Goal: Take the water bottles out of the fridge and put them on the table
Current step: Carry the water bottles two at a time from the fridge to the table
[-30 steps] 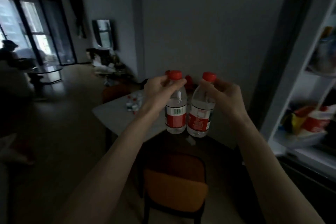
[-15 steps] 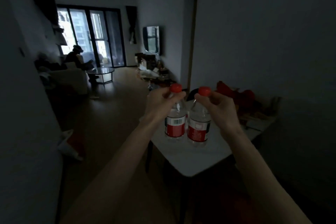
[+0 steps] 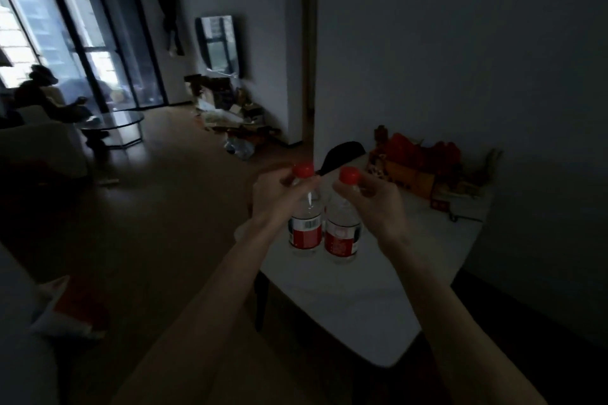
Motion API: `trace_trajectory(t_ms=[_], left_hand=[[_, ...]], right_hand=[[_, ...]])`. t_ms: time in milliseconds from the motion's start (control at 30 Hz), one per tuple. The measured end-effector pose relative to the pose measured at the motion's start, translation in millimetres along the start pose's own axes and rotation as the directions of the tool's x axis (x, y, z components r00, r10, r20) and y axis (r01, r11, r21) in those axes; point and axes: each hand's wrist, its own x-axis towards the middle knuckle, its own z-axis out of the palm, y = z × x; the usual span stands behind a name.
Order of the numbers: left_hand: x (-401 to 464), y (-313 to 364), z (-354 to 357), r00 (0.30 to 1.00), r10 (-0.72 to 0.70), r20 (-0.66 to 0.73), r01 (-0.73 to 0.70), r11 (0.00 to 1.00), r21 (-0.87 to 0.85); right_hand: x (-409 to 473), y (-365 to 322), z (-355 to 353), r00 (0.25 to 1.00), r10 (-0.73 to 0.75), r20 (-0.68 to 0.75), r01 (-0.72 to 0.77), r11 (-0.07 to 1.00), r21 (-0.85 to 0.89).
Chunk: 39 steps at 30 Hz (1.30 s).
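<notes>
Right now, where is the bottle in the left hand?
Mid-view, the left bottle hangs by its neck from the left hand, over the white table, beside the right bottle.
</notes>
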Motion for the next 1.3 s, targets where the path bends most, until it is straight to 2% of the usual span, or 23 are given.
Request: trace_trajectory(t_ms=[167, 400, 500, 667, 900, 1200, 1300], left_hand=[[73, -33, -3, 0.985, 0.083, 0.152, -0.09, 0.995, 0.04], [153, -100, 19, 0.941, 0.128, 0.312, -0.148, 0.988, 0.043], [177, -125, 31, 0.928, 0.126, 0.349, -0.16, 0.985, 0.068], [219, -171, 53, 0.932, 0.073, 0.356, -0.11, 0.99, 0.084], [259, -237, 82, 0.925, 0.024, 0.378, -0.065, 0.993, 0.095], [274, -322, 120, 0.863, -0.008, 0.505, -0.017, 0.999, 0.045], [280, -339, 130, 0.838, -0.018, 0.546, 0.004, 1.0, 0.027]], right_hand=[[39, 23, 43, 0.985, -0.01, -0.17, -0.004, 0.997, -0.082], [84, 81, 82, 0.937, 0.115, -0.331, -0.165, 0.978, -0.127], [100, 114, 96, 0.9, 0.135, -0.414, -0.216, 0.964, -0.154], [127, 166, 121, 0.858, 0.249, -0.449, -0.358, 0.917, -0.176], [149, 217, 155, 0.761, 0.328, -0.559, -0.471, 0.873, -0.129], [160, 288, 192, 0.568, 0.458, -0.684, -0.62, 0.784, 0.01], [159, 310, 199, 0.527, 0.466, -0.71, -0.653, 0.758, 0.013]])
